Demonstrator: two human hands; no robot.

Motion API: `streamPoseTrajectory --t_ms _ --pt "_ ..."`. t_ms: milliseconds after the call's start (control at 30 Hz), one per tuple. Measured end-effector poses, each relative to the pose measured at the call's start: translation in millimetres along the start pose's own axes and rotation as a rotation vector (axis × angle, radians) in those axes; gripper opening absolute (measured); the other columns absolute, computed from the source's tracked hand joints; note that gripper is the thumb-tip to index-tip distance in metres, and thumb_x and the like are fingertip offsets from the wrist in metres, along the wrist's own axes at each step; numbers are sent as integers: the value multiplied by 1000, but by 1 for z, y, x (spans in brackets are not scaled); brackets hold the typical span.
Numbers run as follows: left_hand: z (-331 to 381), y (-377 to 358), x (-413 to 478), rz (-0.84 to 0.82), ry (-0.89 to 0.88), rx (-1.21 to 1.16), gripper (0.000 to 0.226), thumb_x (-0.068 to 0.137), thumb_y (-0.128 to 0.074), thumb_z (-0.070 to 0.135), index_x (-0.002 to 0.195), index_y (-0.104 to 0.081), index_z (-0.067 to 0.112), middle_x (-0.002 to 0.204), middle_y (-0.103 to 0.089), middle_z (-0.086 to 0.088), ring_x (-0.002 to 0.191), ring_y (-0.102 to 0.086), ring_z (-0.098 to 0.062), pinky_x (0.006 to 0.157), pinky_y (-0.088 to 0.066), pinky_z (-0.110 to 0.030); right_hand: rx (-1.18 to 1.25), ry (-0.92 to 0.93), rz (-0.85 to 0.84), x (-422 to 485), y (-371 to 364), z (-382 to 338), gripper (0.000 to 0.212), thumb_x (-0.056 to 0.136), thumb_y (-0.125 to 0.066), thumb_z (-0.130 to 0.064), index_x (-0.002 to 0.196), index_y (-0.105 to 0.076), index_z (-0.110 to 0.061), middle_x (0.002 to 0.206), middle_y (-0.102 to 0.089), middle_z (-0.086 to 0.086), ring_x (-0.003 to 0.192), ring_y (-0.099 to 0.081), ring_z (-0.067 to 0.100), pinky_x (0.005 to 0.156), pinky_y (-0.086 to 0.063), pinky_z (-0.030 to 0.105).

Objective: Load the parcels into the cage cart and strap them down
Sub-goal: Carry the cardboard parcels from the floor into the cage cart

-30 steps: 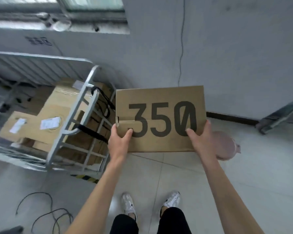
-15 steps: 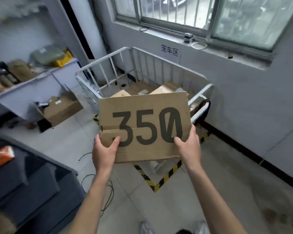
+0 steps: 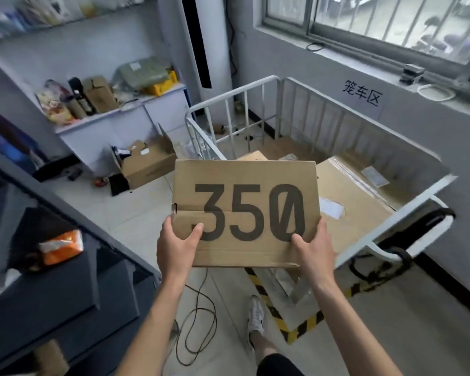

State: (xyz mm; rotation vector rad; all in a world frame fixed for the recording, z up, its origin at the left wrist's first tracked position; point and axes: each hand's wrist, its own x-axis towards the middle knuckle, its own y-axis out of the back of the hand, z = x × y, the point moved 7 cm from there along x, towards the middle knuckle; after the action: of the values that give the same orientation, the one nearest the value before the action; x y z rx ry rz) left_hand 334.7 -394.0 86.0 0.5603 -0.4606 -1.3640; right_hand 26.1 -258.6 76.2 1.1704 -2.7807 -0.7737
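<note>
Head view. Item: brown cardboard shoebox printed "350", gripped at its lower corners by left hand and right hand, and held in the air before the near rail of the white barred metal cage cart. Change: the cart, formerly off to the left, is now faced. Judged: placement onto the flat brown cartons is due; strapping not begun.

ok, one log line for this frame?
phase: box held before cart | left hand: grips 350 box | right hand: grips same box | cage cart: parcels inside, box not yet loaded
</note>
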Motion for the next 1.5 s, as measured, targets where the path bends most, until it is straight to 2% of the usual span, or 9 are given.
streamPoseTrajectory --t_ms 100,233,500,700,833,1000,1200,1333,1500 --pt "4 -7 65 -6 -2 8 76 76 -71 60 139 -46 26 134 -61 3 120 -58 -22 98 -50 -49 42 -5 -16 47 -48 -22 55 87 -69 -22 135 -42 -26 127 -56 -2 116 -54 21 99 -51 47" --pt "12 -9 152 14 25 58 81 80 -71 56 146 -39 23 143 -55 1 129 -52 -23 104 -46 -48 72 -25 -48 106 -109 -60 61 89 -70 -23 142 -39 -25 131 -55 -1 119 -53 20 100 -51 47" --pt "22 -28 315 21 46 70 82 82 -71 55 148 -36 22 151 -47 -1 136 -46 -25 107 -40 -44 19 -8 -39 216 -206 -134 55 87 -68 -25 135 -42 -26 114 -51 -10 105 -51 14 87 -51 39" --pt "30 -77 453 -53 31 67 82 81 -72 55 147 -38 21 147 -50 0 133 -49 -25 104 -43 -44 8 -85 26 304 -276 -167 44 86 -66 -21 123 -43 -30 116 -59 -5 104 -58 20 87 -55 47" --pt "48 -116 535 -137 -5 69 85 80 -72 55 149 -36 20 149 -49 -2 135 -48 -25 104 -42 -45 9 -128 111 353 -305 -188 51 88 -66 -20 132 -41 -29 117 -57 -8 105 -57 17 83 -54 37" --pt "103 -193 607 -342 -112 91 74 81 -72 53 141 -43 22 133 -60 0 122 -56 -25 98 -48 -45 20 -238 295 403 -300 -188 57 91 -68 -24 141 -39 -26 120 -53 -7 106 -54 14 82 -52 31" --pt "168 -326 641 -613 -252 154 77 84 -69 54 146 -37 23 136 -57 -2 123 -55 -26 98 -47 -43 107 -421 501 450 -274 -149 55 91 -67 -22 139 -41 -31 121 -56 -4 108 -55 15 95 -55 46" --pt "197 -412 655 -735 -298 200 76 83 -70 54 145 -38 22 131 -60 -3 119 -57 -26 99 -50 -51 132 -566 535 494 -267 -110 74 94 -65 -27 156 -24 -28 146 -47 1 128 -50 22 107 -47 51" --pt "223 -517 680 -797 -349 263 79 81 -72 55 145 -37 24 130 -61 -2 115 -59 -24 96 -50 -45 133 -654 588 564 -264 -62 79 95 -64 -29 159 -18 -26 149 -45 1 131 -49 22 108 -46 44"
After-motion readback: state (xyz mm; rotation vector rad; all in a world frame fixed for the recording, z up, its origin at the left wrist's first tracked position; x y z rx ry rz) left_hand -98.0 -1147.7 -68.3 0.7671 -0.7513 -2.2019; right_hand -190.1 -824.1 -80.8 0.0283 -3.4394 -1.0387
